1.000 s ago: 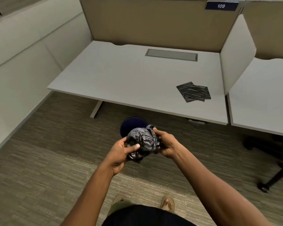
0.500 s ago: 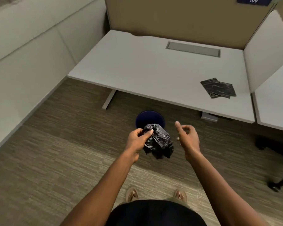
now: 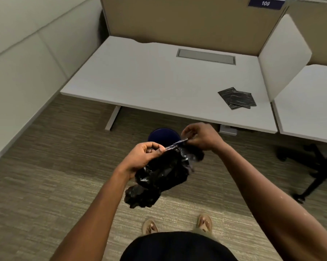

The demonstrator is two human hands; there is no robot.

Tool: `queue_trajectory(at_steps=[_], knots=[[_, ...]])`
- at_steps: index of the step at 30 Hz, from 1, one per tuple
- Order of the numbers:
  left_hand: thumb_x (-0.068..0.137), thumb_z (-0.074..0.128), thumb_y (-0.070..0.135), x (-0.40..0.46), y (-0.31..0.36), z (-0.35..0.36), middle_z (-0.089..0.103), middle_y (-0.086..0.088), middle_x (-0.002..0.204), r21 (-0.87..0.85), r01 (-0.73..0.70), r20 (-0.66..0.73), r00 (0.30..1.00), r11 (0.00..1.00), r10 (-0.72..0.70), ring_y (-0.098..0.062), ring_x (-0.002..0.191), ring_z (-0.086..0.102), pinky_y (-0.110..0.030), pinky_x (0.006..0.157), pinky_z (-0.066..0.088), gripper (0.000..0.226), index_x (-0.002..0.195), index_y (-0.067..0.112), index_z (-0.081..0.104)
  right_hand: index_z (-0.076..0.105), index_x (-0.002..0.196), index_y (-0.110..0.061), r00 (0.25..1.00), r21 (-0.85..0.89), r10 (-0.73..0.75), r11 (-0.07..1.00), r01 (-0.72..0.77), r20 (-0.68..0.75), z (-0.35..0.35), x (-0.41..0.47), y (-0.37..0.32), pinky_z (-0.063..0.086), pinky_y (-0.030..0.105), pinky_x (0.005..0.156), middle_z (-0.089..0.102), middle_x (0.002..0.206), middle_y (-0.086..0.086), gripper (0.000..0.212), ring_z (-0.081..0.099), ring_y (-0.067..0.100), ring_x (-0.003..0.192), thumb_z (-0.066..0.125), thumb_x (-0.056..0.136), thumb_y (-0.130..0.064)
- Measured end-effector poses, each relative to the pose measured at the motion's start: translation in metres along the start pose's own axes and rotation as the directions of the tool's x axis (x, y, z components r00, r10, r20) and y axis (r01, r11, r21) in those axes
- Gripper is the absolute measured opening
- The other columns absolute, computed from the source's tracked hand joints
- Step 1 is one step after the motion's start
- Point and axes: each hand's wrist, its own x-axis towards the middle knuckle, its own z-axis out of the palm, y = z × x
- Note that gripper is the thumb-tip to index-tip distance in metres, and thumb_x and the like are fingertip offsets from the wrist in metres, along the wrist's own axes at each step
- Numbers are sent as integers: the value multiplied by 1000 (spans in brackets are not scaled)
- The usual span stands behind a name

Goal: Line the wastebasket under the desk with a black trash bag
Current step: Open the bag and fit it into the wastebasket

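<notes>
A crumpled black trash bag (image 3: 160,176) hangs between my two hands above the carpet. My left hand (image 3: 143,157) pinches its top edge on the left. My right hand (image 3: 200,136) pinches the same edge on the right, so a short strip of the rim is stretched between them. The rest of the bag droops down in a loose bunch. Behind my hands, the dark blue round wastebasket (image 3: 163,133) stands on the floor just in front of the white desk (image 3: 149,78); my hands and the bag hide its near side.
Folded black bags (image 3: 237,98) lie on the desk's right side by a white divider (image 3: 283,55). A black office chair base (image 3: 317,166) stands at the right. A wall panel (image 3: 27,63) runs along the left. My feet (image 3: 177,224) are on the carpet.
My right hand, which had let go half a second ago, has taken hold of the bag's edge again. The bag has loosened from a tight ball and hangs longer.
</notes>
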Motion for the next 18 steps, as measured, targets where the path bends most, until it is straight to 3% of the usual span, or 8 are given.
queue_trajectory(at_steps=[2,5,9,11,12,13,15,18], knots=[[90,78,33,3,-2,-1,80,-14,97,16,-14,-7,1000,1000,14,-18,91,75,-29,80,61,17,102,22,82,73,112,-31,995,-163,-57,986,43,-83,1,7,-13,60,39,89,77,109,-7,30,71,13,100,83,84,-25],[96,70,23,6,-2,7,80,-2,89,-45,-73,-168,984,996,65,-14,83,74,-27,72,59,13,92,22,82,63,128,-29,937,-292,-143,955,46,-319,22,3,-23,49,33,86,65,124,2,49,62,23,111,81,83,-36],[99,66,23,5,-1,9,75,-6,89,-178,-162,-508,860,971,51,-16,82,67,-34,77,59,15,89,22,78,51,130,-35,853,42,40,999,-22,-521,51,-27,-27,48,35,94,53,130,2,66,52,17,115,81,77,-61],[101,63,25,1,-1,12,74,-10,91,-207,-192,-597,802,959,32,-18,81,64,-32,73,58,14,94,22,75,49,118,-31,753,180,133,984,-20,-645,67,-49,-32,51,33,83,53,116,0,60,54,14,100,69,81,-74],[102,61,26,-1,-2,16,74,-11,93,-213,-196,-608,793,957,27,-18,81,64,-32,73,58,14,97,22,74,51,107,-29,751,205,134,979,2,-647,77,-59,-35,51,31,74,56,106,-2,56,55,12,89,59,84,-79],[103,60,27,-3,-4,22,75,-9,95,-210,-193,-597,802,958,30,-19,82,67,-31,72,58,15,99,22,74,54,96,-26,798,230,115,973,31,-592,87,-66,-37,48,28,67,59,95,-3,58,56,9,79,49,87,-83],[103,59,29,-6,-9,35,78,-4,95,-202,-178,-497,866,963,55,-16,85,73,-28,72,60,17,99,25,75,66,84,-22,928,396,149,918,-2,-342,100,-72,-44,46,23,58,68,80,-3,68,62,6,66,41,88,-85],[102,60,28,-8,-16,46,81,-4,97,-158,-124,-295,953,980,73,-16,93,77,-33,81,63,19,99,26,78,76,91,-18,956,638,281,752,-167,-82,98,-54,-47,57,36,69,77,88,10,55,73,16,78,55,96,-68]])
